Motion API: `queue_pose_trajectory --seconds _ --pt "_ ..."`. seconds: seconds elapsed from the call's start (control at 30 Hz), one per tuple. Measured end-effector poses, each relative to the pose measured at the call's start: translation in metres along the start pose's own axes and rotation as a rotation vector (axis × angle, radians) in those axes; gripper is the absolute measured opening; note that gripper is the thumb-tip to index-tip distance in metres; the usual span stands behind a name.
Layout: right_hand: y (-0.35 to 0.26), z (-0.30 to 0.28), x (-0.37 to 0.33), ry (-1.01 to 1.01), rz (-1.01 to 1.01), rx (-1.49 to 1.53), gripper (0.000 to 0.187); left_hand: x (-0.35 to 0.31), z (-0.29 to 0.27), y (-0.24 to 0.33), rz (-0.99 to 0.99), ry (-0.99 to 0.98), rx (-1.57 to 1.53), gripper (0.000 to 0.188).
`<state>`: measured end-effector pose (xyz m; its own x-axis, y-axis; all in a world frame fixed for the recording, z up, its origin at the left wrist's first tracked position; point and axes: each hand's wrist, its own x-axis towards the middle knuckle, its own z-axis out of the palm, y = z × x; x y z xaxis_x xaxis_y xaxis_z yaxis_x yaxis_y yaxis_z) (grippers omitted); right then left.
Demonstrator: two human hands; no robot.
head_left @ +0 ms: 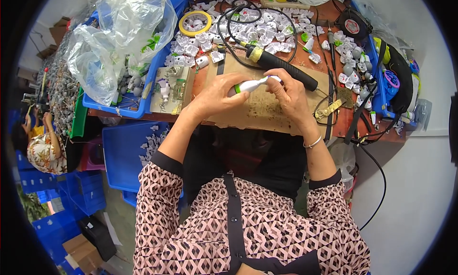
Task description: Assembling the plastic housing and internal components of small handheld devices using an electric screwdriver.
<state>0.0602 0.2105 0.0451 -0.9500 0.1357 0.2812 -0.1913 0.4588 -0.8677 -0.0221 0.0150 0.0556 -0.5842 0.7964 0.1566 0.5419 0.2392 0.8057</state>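
The left hand (pixel 217 95) wraps the thick end of the white-and-green handle (pixel 249 86); the right hand (pixel 290 95) pinches its narrow tip (partly hidden from me), its long axis running rightward between them above cardboard (pixel 248 117).

Centred between left hand (pixel 220 96) and right hand (pixel 288 97): passage found at 6 o'clock, over the bare brown cardboard sheet (pixel 257 117). A black cylindrical tool with yellow tape (pixel 286 69) obstructs 12 to 3 o'clock. Beyond, at 12, heaped white plastic shells (pixel 267 25) obstruct. A blue plastic bin (pixel 151 82) bounds 9 o'clock.
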Motion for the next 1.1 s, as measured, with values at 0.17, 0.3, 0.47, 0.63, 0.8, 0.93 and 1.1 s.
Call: queue_pose_trajectory --seconds 0.17,0.3,0.47,0.63,0.8,0.93,1.1 --pt "-0.006 0.003 0.001 -0.099 0.165 -0.048 0.029 0.001 0.013 -0.004 0.04 0.091 0.225 0.027" --pt "-0.004 0.018 -0.003 0.024 0.046 0.045 0.029 0.001 0.011 0.001 0.031 0.132 0.357 0.023" --pt "-0.004 0.02 -0.003 -0.018 0.064 0.087 0.031 -0.002 0.01 -0.003 0.092 0.165 0.373 0.019" --pt "-0.006 0.016 0.006 -0.132 0.166 -0.068 0.035 -0.006 0.011 -0.004 0.092 0.174 0.346 0.02" --pt "-0.003 0.02 0.009 -0.132 0.052 -0.064 0.036 -0.008 0.008 -0.008 0.083 0.157 0.336 0.019" --pt "0.001 0.012 0.023 -0.227 0.224 0.37 0.031 -0.01 0.007 -0.019 -0.095 0.284 0.053 0.027" --pt "0.009 0.003 0.008 -0.058 0.23 0.362 0.021 -0.013 0.003 -0.027 -0.291 0.436 -0.533 0.031"
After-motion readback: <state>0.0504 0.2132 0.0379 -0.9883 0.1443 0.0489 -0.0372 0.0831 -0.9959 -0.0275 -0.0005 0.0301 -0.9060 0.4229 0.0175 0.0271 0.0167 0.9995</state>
